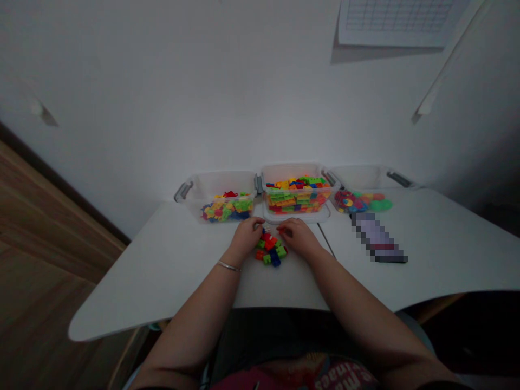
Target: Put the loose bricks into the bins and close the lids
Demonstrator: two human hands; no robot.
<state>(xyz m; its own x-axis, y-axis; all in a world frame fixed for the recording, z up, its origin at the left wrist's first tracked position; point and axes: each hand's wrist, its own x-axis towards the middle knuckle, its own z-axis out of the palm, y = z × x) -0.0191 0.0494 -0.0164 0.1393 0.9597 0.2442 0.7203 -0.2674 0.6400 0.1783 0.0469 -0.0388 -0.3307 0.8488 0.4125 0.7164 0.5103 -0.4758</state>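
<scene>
A small pile of toy building bricks [269, 244] in red, green, blue and orange lies on the white table between my hands. To the pile's left is my left hand [247, 237], its fingers curled by a small blue and white piece [266, 229]; what is in the fingertips is too small to make out. My right hand [299, 237] pinches a small red-orange brick [281, 231] at the pile's upper right. A dark blue brick [275, 258] and a green brick [267, 260] lie at the near edge of the pile.
Three clear plastic bins stand along the wall: a left bin [193, 208] with mixed pieces, a middle bin [293, 169] full of bricks on a clear lid [311, 219], and a right bin [361, 176] with round pieces. A phone-like blurred object [377, 238] lies right of my arms.
</scene>
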